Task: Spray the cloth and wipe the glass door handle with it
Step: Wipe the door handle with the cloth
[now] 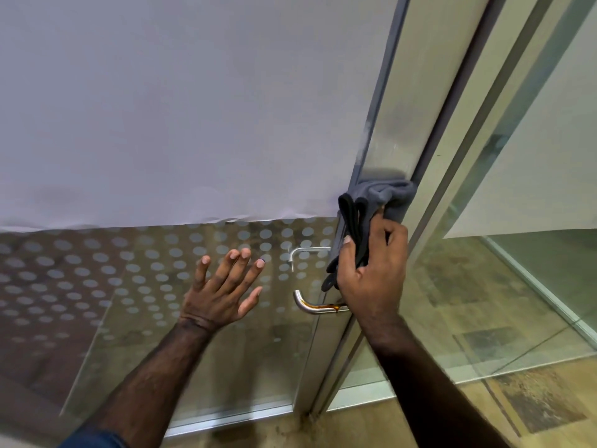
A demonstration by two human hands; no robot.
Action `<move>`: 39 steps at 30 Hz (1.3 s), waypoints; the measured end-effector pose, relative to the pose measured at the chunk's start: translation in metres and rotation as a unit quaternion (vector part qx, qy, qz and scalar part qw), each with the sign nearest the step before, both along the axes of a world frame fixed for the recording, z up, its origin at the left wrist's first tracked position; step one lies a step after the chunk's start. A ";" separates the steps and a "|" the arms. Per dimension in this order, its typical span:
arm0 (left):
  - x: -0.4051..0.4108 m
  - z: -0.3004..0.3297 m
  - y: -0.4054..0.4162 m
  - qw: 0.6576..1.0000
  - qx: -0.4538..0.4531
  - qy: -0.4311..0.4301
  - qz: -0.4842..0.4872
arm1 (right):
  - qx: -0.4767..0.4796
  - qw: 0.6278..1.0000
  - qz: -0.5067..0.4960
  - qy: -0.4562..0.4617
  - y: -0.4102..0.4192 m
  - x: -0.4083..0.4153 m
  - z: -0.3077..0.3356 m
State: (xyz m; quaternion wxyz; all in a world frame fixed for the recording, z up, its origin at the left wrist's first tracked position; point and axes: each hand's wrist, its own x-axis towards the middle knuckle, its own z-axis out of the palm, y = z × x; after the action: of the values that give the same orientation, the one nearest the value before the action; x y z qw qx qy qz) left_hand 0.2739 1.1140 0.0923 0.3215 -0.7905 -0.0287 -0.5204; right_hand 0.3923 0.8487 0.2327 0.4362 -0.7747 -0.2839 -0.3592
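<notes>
White paper (181, 101) is covering the upper left of the frame, frosted dots (97, 270) are running beneath it, and a mottled brown tiled floor (529, 405) is showing at lower right.

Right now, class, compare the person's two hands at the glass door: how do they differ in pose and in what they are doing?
The left hand is open with fingers spread, flat against the dotted glass; the right hand is closed around a grey cloth. The left hand holds nothing; the right hand presses its cloth on the metal door frame, above the handle. Both are bare and reach the same door.
</notes>
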 end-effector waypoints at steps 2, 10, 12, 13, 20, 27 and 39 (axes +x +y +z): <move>0.000 -0.001 0.000 1.000 0.000 0.000 0.000 | 0.024 1.000 0.003 -0.015 0.002 0.003 0.016; 0.000 -0.003 0.001 1.000 -0.001 -0.001 0.003 | 0.138 0.980 0.006 -0.143 -0.009 0.047 0.079; 0.000 -0.004 0.001 1.000 0.000 -0.004 0.004 | 0.111 0.986 -0.001 -0.123 -0.013 0.046 0.053; 0.000 -0.004 0.001 1.000 -0.001 -0.006 0.005 | 0.096 0.990 -0.001 -0.100 -0.014 0.041 0.034; 0.001 -0.004 0.002 1.000 0.000 -0.009 -0.001 | 0.001 0.998 0.019 -0.065 0.000 0.012 -0.027; 0.001 -0.005 0.001 1.000 -0.002 -0.016 -0.002 | 0.087 0.980 -0.021 -0.178 0.000 0.050 0.050; 0.001 -0.005 0.003 1.000 0.005 -0.013 0.002 | -0.091 0.988 0.053 -0.115 -0.018 0.027 -0.013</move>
State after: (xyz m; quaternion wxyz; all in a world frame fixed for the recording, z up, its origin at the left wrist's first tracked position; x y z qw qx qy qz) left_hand 0.2746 1.1166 0.0873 0.3262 -0.7822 -0.0318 -0.5299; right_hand 0.4192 0.8305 0.2192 0.3470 -0.7482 -0.4044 -0.3953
